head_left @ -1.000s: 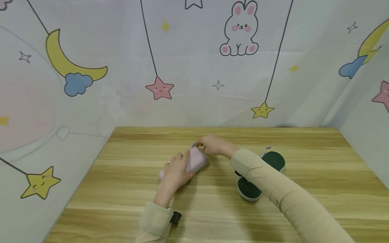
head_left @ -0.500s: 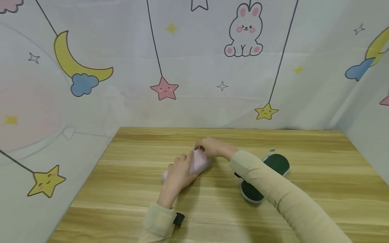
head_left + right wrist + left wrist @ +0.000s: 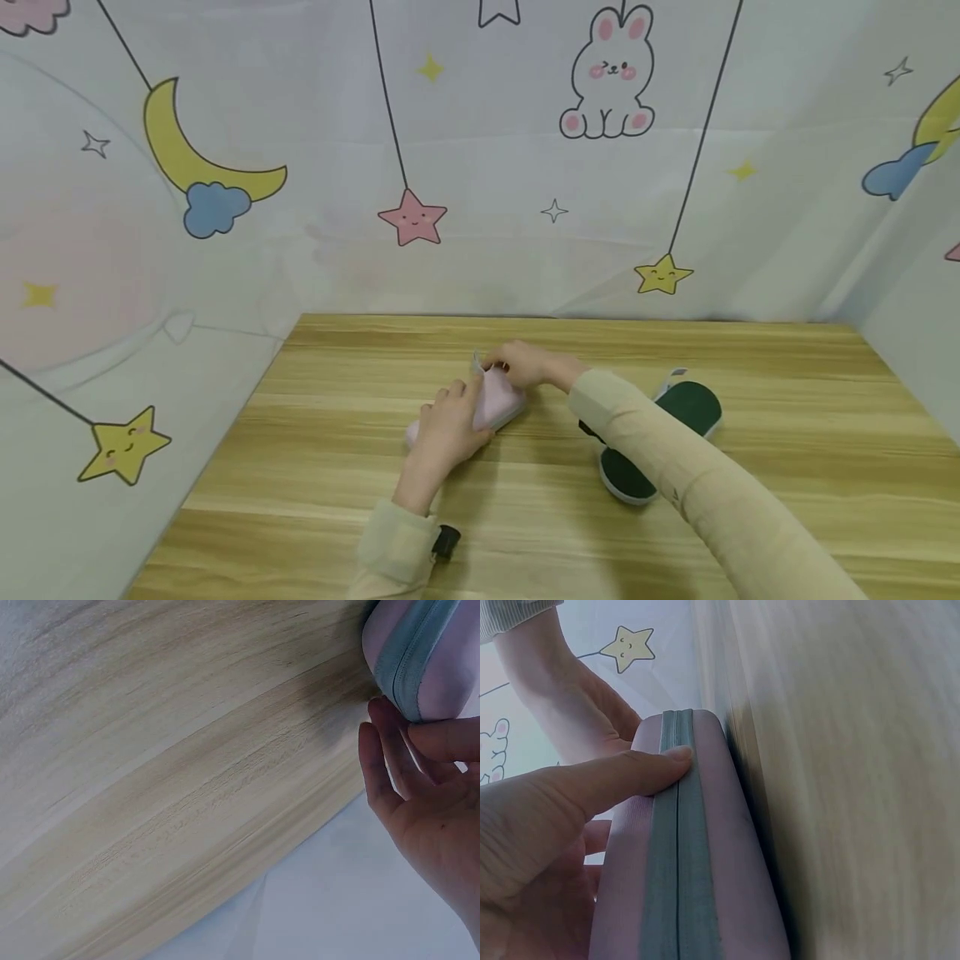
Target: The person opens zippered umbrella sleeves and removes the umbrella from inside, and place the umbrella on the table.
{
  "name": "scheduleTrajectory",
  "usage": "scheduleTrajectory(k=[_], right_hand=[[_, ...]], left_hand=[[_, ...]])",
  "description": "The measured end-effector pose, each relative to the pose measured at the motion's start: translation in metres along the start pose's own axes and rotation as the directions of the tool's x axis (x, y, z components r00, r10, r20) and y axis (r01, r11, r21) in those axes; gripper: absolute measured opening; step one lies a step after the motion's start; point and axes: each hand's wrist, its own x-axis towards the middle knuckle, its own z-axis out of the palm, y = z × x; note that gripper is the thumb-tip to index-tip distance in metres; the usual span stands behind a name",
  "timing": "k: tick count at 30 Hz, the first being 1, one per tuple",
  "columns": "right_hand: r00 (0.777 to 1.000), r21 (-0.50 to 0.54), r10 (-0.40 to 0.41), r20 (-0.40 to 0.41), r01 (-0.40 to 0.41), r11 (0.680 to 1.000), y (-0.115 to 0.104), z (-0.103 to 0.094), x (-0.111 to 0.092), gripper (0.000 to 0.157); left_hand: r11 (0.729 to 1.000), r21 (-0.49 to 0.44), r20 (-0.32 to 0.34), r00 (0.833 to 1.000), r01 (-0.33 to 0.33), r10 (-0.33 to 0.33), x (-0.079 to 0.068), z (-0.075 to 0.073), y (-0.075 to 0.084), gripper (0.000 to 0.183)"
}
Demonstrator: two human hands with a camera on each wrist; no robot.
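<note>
A pink hard-shell zippered case with a grey-green zipper band lies at mid-table. My left hand grips it from above, spread over the near part. In the left wrist view the thumb presses on the zipper band, other fingers on the far side. At the case's far end is my right hand, fingers bent and thumb against the tip of the zipper band in the right wrist view. A thin grey strap stands up beside these fingers. The zipper line looks closed along the side facing the left wrist camera.
A dark green case with pale edging lies to the right, its middle hidden under my right sleeve. A pale strap sticks up from its far end. A printed cloth borders the back of the wooden table.
The head view has swung slightly left. My right fingers have shifted a little at the case's end, and the grey strap, hidden half a second ago, shows again. My left hand keeps its grip.
</note>
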Motion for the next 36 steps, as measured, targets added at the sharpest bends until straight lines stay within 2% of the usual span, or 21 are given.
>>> scheduleTrajectory(k=[14,29,32,36], right_hand=[[1.000,0.087,0.008,0.030,-0.011,0.996,0.006,-0.001,0.006,0.049],[0.996,0.058,0.066,0.067,-0.070,0.996,0.008,-0.005,0.010,0.049],[0.999,0.034,0.032,0.043,-0.034,0.999,0.010,-0.004,0.010,0.050],[0.998,-0.025,-0.063,-0.015,0.063,0.998,0.012,-0.003,0.009,0.047]], left_hand=[[1.000,-0.009,0.005,1.000,0.002,-0.002,-0.001,0.000,0.000,0.081],[1.000,-0.029,-0.007,1.000,0.004,-0.004,-0.001,0.000,-0.001,0.079],[0.999,-0.038,-0.004,1.000,0.011,-0.011,-0.002,0.000,-0.001,0.079],[0.999,-0.040,0.006,1.000,0.016,-0.016,-0.002,0.000,-0.001,0.080]])
